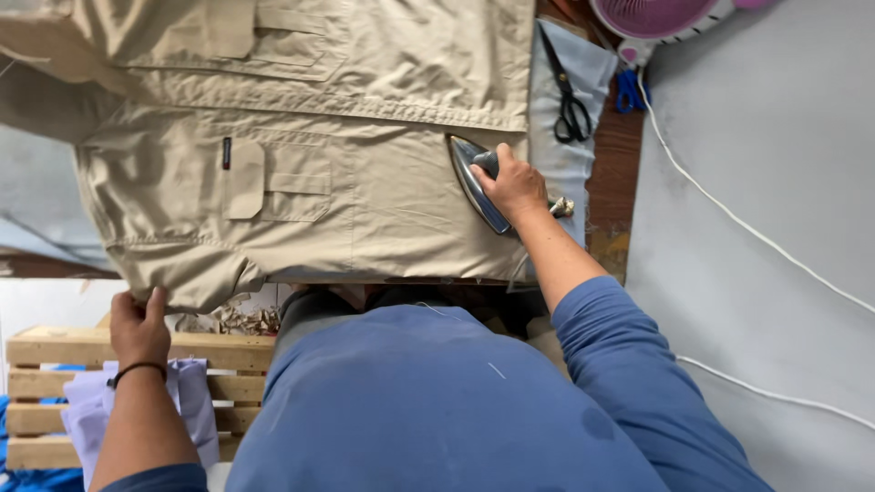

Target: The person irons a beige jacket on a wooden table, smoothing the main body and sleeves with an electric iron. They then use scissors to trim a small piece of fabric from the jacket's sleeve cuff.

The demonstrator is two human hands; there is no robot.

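Observation:
A beige jacket (301, 137) with flap pockets lies spread over the ironing surface. My right hand (516, 185) is shut on the handle of a metal iron (474, 178), whose soleplate rests on the jacket's right part near its lower hem. At the lower left, my left hand (138, 326) pinches the jacket's hanging corner. A dark band circles that wrist.
Black scissors (567, 96) lie on a pale blue cloth (572, 155) right of the jacket. A pink fan (656, 16) stands at the top right, and a white cord (729, 214) runs across the grey floor. A wooden crate (55, 360) with lilac fabric (187, 401) sits lower left.

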